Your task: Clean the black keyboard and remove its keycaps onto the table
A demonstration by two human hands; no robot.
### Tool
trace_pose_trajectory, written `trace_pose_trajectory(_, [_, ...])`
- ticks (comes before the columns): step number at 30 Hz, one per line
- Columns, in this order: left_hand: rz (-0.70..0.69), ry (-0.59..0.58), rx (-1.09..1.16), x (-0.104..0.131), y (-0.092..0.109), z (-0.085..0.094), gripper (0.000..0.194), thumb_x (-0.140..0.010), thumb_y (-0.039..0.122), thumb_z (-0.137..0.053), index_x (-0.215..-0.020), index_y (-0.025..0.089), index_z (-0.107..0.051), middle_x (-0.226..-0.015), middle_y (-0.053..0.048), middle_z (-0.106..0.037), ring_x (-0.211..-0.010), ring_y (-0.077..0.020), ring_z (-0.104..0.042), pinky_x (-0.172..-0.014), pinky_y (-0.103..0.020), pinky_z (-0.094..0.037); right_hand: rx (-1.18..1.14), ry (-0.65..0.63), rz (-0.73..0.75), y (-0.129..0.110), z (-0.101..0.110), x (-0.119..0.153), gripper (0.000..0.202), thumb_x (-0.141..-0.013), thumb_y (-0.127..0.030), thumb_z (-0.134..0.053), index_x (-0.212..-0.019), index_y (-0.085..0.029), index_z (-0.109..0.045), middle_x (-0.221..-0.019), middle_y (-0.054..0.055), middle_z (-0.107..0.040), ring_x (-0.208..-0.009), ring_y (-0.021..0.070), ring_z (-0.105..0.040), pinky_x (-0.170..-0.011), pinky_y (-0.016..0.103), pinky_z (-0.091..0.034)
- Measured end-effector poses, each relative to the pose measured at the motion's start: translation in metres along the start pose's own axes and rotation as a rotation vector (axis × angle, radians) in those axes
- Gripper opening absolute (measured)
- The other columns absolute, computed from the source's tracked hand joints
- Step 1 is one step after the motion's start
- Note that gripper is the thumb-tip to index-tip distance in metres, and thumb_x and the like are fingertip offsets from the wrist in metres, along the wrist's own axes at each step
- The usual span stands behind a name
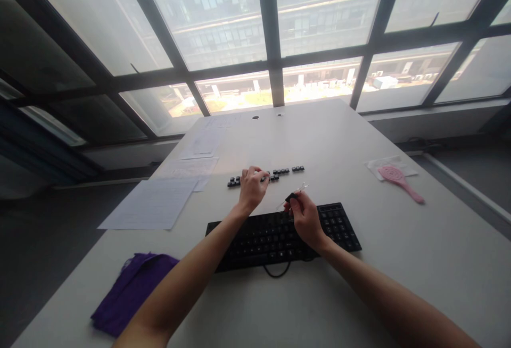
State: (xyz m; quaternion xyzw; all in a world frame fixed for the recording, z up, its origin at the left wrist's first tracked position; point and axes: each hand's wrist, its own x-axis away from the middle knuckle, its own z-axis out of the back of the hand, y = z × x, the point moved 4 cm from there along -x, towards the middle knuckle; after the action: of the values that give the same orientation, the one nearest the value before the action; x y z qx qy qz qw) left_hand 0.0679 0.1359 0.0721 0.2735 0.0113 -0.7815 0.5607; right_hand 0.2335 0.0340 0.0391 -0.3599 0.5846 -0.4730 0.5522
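My left hand [252,185] reaches over the rows of black keycaps [281,171] behind the keyboard, thumb and forefinger closed around a keycap that is mostly hidden by the fingers. In my right hand [305,217] is a keycap puller with a black handle [291,197] and thin wire prongs, held above the keyboard's back edge. The black keyboard [339,228] lies beneath both forearms, and its number pad shows to the right of my right hand. Part of its top row is hidden by that hand.
Printed paper sheets [147,204] lie at the left. A folded purple cloth [133,295] rests at the front left. On the right, a pink hairbrush [399,180] overlaps a white packet [373,166]. The cable [277,275] loops out before the keyboard. Windows stand beyond the white table [403,263].
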Motion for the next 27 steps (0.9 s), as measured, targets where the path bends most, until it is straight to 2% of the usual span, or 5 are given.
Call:
trace_pose_trajectory(6, [-0.051, -0.124, 0.118, 0.079, 0.034, 0.020, 0.023, -0.091, 0.013, -0.057, -0.102, 0.024, -0.074, -0.103, -0.006, -0.064, -0.098, -0.0247, -0.053, -0.091, -0.040, -0.045, 0.069, -0.002, 0.015, -0.006, 0.013, -0.005, 0.018, -0.100, -0.034, -0.045, -0.090, -0.023, -0.054, -0.073, 0.001, -0.064, -0.066, 0.0169, -0.061, -0.064, 0.028, -0.048])
trace_pose_trajectory(10, [-0.054, -0.142, 0.163, 0.110, 0.036, 0.019, 0.024, -0.092, 0.012, -0.053, -0.101, 0.024, -0.072, -0.100, -0.006, -0.065, -0.097, -0.0242, -0.053, -0.089, -0.040, -0.047, 0.175, -0.118, 0.051, -0.003, 0.010, -0.001, 0.015, -0.100, -0.030, -0.044, -0.092, -0.023, -0.054, -0.068, -0.002, -0.058, -0.062, 0.0164, -0.057, -0.064, 0.028, -0.045])
trace_pose_trajectory(20, [-0.062, -0.114, 0.184, 0.117, 0.021, 0.028, 0.026, -0.088, 0.008, -0.052, -0.099, 0.023, -0.071, -0.103, -0.007, -0.065, -0.100, -0.0252, -0.054, -0.093, -0.042, -0.047, 0.410, -0.405, 0.288, -0.007, -0.015, 0.016, 0.019, -0.099, -0.017, -0.041, -0.086, -0.023, -0.053, -0.084, 0.002, -0.054, -0.071, 0.0169, -0.052, -0.069, 0.028, -0.044])
trace_pose_trajectory(24, [-0.180, -0.236, 0.288, 0.118, 0.031, 0.029, 0.030, -0.084, 0.012, -0.060, -0.109, 0.027, -0.069, -0.102, -0.005, -0.066, -0.101, -0.0242, -0.056, -0.095, -0.040, -0.047, 0.462, -0.479, 0.464, -0.007, -0.018, 0.026, 0.024, -0.099, -0.014, -0.038, -0.094, -0.023, -0.059, -0.084, 0.004, -0.058, -0.074, 0.0187, -0.053, -0.072, 0.030, -0.045])
trace_pose_trajectory(27, [-0.195, -0.299, 0.313, 0.114, 0.034, 0.024, 0.018, -0.084, 0.021, -0.068, -0.102, 0.026, -0.070, -0.097, -0.005, -0.067, -0.097, -0.0237, -0.058, -0.090, -0.038, -0.048, 0.430, -0.462, 0.456, -0.005, -0.016, 0.027, 0.025, -0.099, -0.014, -0.037, -0.097, -0.023, -0.060, -0.085, 0.005, -0.061, -0.077, 0.0195, -0.056, -0.074, 0.031, -0.046])
